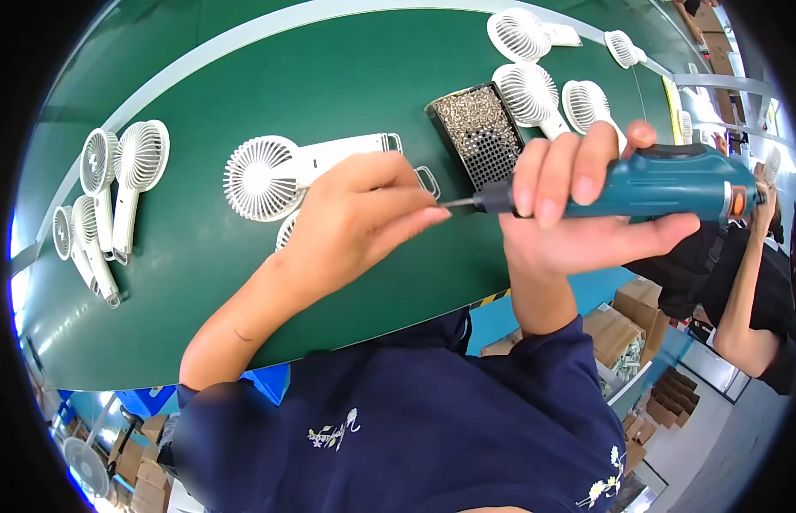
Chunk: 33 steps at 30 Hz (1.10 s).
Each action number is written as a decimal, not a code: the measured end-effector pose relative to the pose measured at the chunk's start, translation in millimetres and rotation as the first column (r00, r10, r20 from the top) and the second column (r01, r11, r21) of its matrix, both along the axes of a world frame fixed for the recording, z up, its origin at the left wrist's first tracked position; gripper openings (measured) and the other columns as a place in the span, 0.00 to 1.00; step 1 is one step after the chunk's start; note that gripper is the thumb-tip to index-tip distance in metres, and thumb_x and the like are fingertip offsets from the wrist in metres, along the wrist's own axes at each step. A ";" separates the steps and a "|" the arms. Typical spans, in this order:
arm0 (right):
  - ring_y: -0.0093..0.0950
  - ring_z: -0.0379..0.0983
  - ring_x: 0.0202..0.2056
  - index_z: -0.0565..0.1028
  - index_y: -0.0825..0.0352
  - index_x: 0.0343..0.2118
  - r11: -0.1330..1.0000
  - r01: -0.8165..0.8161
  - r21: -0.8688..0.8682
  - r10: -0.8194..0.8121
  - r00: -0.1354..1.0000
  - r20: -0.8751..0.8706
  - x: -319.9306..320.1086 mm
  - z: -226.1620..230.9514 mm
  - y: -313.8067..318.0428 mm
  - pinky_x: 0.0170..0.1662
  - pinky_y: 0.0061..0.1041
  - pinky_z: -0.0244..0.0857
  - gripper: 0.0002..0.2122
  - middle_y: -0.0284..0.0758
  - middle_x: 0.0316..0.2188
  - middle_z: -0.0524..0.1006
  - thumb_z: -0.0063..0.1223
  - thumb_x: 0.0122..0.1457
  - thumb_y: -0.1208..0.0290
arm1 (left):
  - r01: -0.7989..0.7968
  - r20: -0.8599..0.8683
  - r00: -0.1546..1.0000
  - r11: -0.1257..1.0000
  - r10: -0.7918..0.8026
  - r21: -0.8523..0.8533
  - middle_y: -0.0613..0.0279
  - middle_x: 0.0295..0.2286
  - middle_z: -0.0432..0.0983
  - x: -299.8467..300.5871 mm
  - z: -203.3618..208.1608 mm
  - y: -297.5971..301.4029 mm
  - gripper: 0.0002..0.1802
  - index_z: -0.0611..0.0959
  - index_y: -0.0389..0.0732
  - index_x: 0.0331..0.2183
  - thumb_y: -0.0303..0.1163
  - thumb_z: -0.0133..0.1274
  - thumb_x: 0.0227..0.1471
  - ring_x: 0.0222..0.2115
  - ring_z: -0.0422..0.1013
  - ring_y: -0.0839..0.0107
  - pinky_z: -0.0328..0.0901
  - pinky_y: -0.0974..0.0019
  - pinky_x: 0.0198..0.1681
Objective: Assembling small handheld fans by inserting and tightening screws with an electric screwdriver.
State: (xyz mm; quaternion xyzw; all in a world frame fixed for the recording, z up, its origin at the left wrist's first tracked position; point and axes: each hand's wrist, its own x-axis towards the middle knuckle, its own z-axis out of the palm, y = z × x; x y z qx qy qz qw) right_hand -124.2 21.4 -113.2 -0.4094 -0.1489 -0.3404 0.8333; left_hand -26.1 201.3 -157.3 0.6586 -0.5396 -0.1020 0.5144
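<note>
My right hand (556, 231) is wrapped round a teal electric screwdriver (667, 186), held level with its thin bit (459, 203) pointing left. My left hand (347, 209) is closed in a pinch at the tip of that bit; whatever lies between the fingertips is too small to make out. Just beyond the left hand lies a white handheld fan (261, 178), its handle pointing right. A second fan (287, 231) is mostly hidden beneath the left hand and wrist. Close to the screwdriver's nose stands a black box of small screws (475, 115), with a grid of holes in its nearer part.
Several white handheld fans (141, 158) lie at the left of the green table (330, 85). More fans (528, 94) rest at the far right behind the screw box. A co-worker's arm (744, 299) shows at the right. Cardboard boxes (612, 333) stand below the table edge.
</note>
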 end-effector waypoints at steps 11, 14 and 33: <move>0.31 0.71 0.18 0.62 0.66 0.53 0.930 0.028 -0.367 -0.013 0.999 0.045 25.8 -31.5 11.9 0.22 0.31 0.69 0.47 0.38 0.24 0.72 0.39 0.49 0.20 | -0.126 0.183 0.980 0.948 0.074 0.293 0.65 0.31 0.72 3.0 -2.5 -0.6 0.16 0.86 0.41 0.35 0.32 0.67 0.41 0.38 0.68 0.64 0.60 0.61 0.47; 0.28 0.73 0.19 0.64 0.73 0.49 0.965 0.074 -0.251 -0.073 0.997 0.016 28.8 -32.9 17.2 0.22 0.24 0.71 0.49 0.39 0.21 0.75 0.58 0.42 0.25 | -0.133 0.159 0.983 0.943 0.087 0.306 0.64 0.31 0.72 2.4 -2.8 -1.0 0.15 0.85 0.41 0.35 0.32 0.67 0.41 0.38 0.68 0.63 0.60 0.61 0.47; 0.32 0.70 0.16 0.66 0.64 0.54 0.973 0.153 -0.175 -0.133 0.984 0.119 2.9 -1.1 -30.5 0.19 0.31 0.68 0.44 0.38 0.23 0.73 0.39 0.52 0.22 | -0.276 0.366 0.913 0.934 0.182 0.225 0.56 0.44 0.72 22.1 25.5 8.0 0.25 0.81 0.39 0.46 0.28 0.66 0.42 0.47 0.68 0.58 0.62 0.56 0.53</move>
